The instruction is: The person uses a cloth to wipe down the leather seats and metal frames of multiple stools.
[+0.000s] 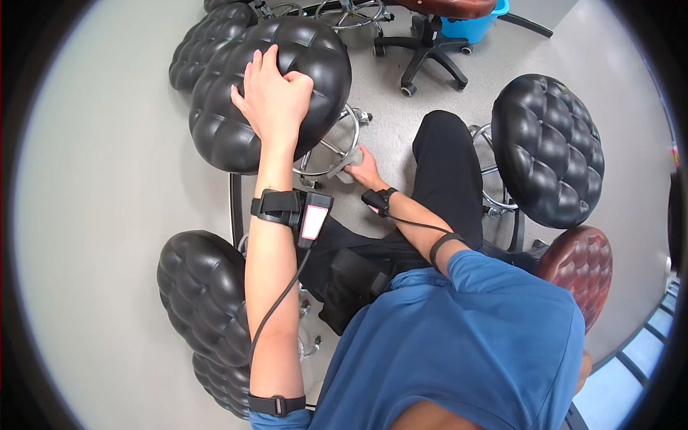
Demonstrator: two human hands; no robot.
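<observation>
My left hand (275,102) lies palm down with its fingers spread on the tufted black seat of a stool (322,59). Below that seat, my right hand (367,169) grips a grey cloth (349,161) against the chrome foot ring (356,126) of the same stool. Part of the ring and most of the stool's base are hidden under the seat. The seat looks tilted in this view.
Another tufted black stool (548,150) stands at the right, with a reddish-brown one (583,269) behind it. More black stools (201,290) are at the lower left. A wheeled black base (422,48) and a blue bucket (473,29) stand at the top.
</observation>
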